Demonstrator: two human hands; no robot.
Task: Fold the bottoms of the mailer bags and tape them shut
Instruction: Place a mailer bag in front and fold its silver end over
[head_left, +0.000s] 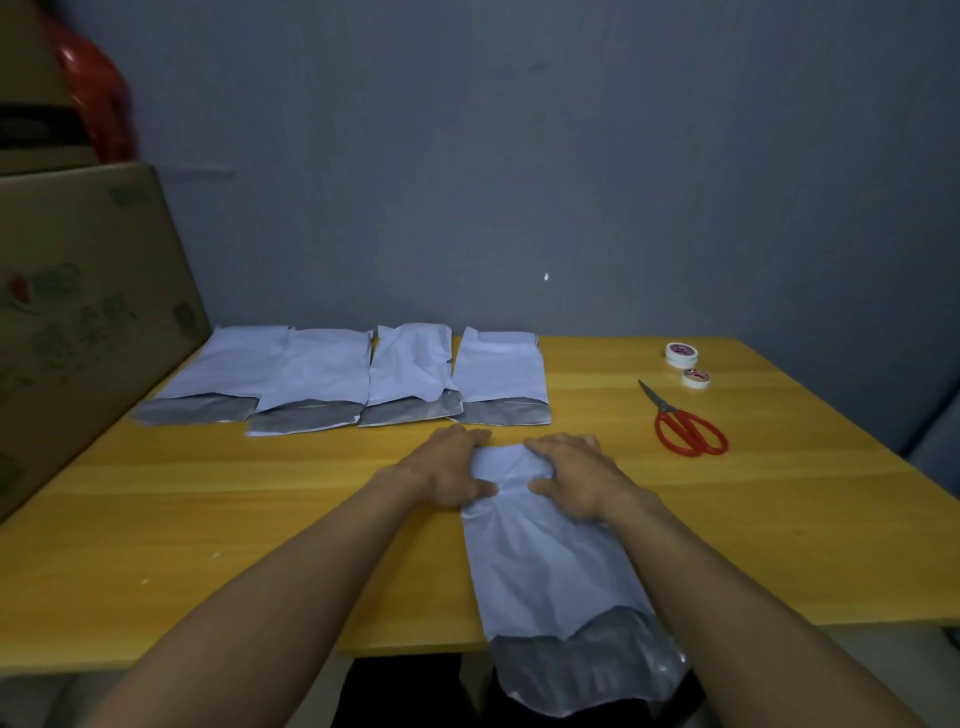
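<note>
A white mailer bag (545, 551) lies lengthwise on the yellow table (260, 519). Its grey open flap hangs over the near edge. My left hand (449, 467) and my right hand (574, 475) hold the bag's far end from either side. Each thumb lies on top of the bag, and the fingers curl round the far edge. The plastic is bunched between the two hands. Two rolls of white tape (681, 354) (696, 378) sit at the back right, apart from both hands.
Several more white mailer bags (332, 371) lie side by side along the back of the table, grey flaps toward me. Red-handled scissors (685, 426) rest right of my hands. A big cardboard box (88, 312) stands at the left edge, and a grey wall runs behind.
</note>
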